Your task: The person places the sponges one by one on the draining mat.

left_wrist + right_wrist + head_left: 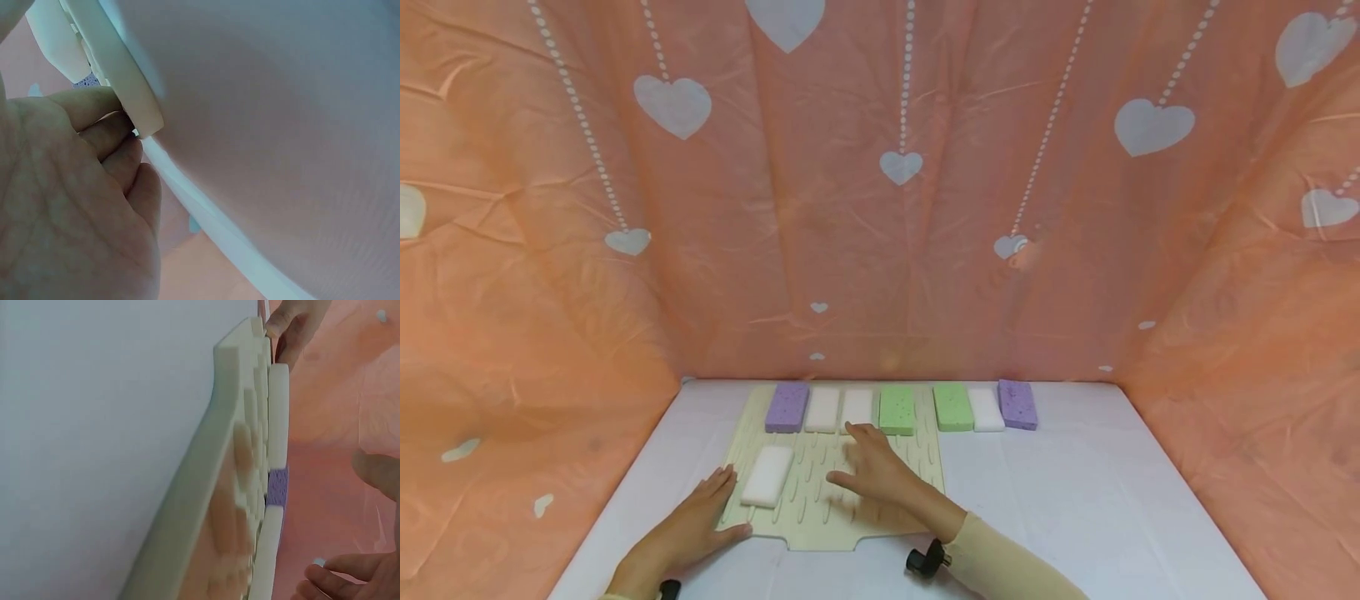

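Note:
A cream ridged board (820,537) lies on the white table, with a white sponge (767,476) on its front left part. My left hand (696,521) rests against the board's left edge, fingers extended and thumb at the front corner; in the left wrist view its fingertips touch the board's rim (139,103). Over the board's middle is my right hand (880,471), holding nothing, with fingers and thumb spread. Its fingertips overlap the lower edge of another white sponge (857,406) in the head view. The right wrist view shows these fingers (350,569) apart from the board.
Along the board's back stand a purple sponge (787,407), a white one (823,410) and a green one (897,409). Farther right are a green sponge (952,407), a white sponge (986,409) and a purple sponge (1018,404). An orange curtain (925,275) with hearts encloses the table.

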Demonstrator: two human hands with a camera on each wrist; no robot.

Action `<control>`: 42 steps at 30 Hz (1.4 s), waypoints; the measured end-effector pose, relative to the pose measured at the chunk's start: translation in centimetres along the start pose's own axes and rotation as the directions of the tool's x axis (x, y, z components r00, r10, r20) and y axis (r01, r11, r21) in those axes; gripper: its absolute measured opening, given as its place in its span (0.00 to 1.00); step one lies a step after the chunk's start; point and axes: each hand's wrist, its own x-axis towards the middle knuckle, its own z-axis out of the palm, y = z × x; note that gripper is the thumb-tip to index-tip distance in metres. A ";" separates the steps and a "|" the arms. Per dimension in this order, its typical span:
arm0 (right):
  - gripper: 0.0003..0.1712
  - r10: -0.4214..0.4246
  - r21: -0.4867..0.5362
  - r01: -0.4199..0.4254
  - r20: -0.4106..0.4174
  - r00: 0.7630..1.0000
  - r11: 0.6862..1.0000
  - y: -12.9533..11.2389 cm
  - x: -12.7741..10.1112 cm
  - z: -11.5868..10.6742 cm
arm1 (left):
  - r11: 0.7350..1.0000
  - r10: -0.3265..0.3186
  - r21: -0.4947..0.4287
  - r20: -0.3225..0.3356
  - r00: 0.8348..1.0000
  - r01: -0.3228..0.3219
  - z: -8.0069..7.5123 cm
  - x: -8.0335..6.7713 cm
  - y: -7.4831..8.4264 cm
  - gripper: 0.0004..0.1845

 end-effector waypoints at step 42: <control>0.55 0.049 -0.060 -0.057 -0.129 0.990 0.997 11.6 -7.5 -11.4 | 0.997 -0.075 -0.012 0.066 0.995 0.076 -0.6 0.1 1.1 0.57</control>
